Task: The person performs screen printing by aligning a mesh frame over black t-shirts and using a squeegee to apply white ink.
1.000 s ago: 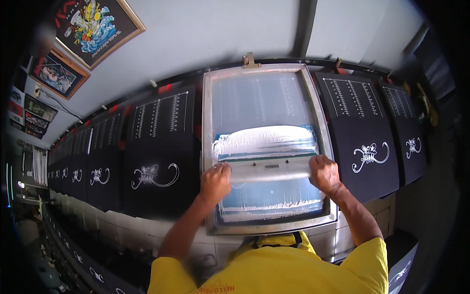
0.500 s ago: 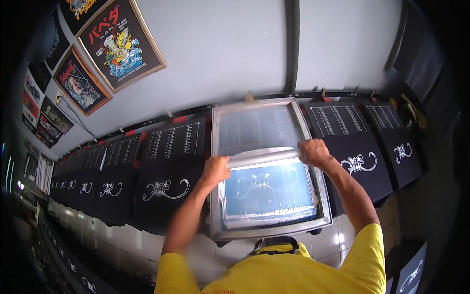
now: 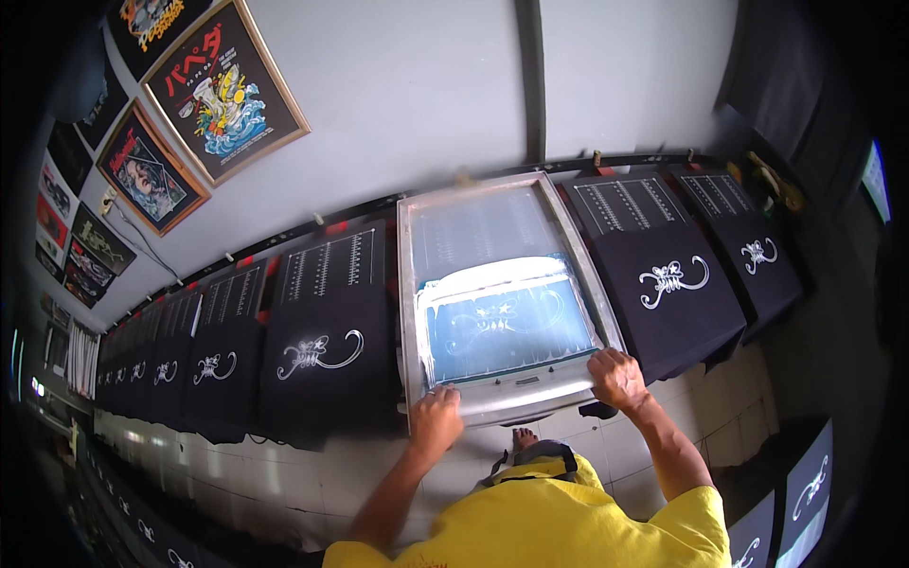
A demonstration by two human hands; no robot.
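Observation:
A silver-framed printing screen (image 3: 406, 303) lies over one of the dark boards in the middle. Its blue mesh (image 3: 507, 327) shows a faint scroll design with two stars. A thick band of white ink (image 3: 497, 274) crosses the mesh at the far side of the blue area. Close to the near rail, a silver squeegee (image 3: 521, 384) lies across the screen. My left hand (image 3: 436, 417) is closed on its left end, and my right hand (image 3: 619, 378) on its right end. Both palms face down, with some fingers hidden.
Black cloth pieces with white scroll prints (image 3: 317, 355) lie on boards in a row left and right of the screen. Framed posters (image 3: 227, 90) hang on the grey wall. More printed black pieces (image 3: 810, 492) are at the lower right. A bare foot (image 3: 524, 437) shows on the tiled floor.
Both hands have come toward me with the squeegee, from the middle of the screen to its near end. The white ink band beyond the blue area is now in plain view.

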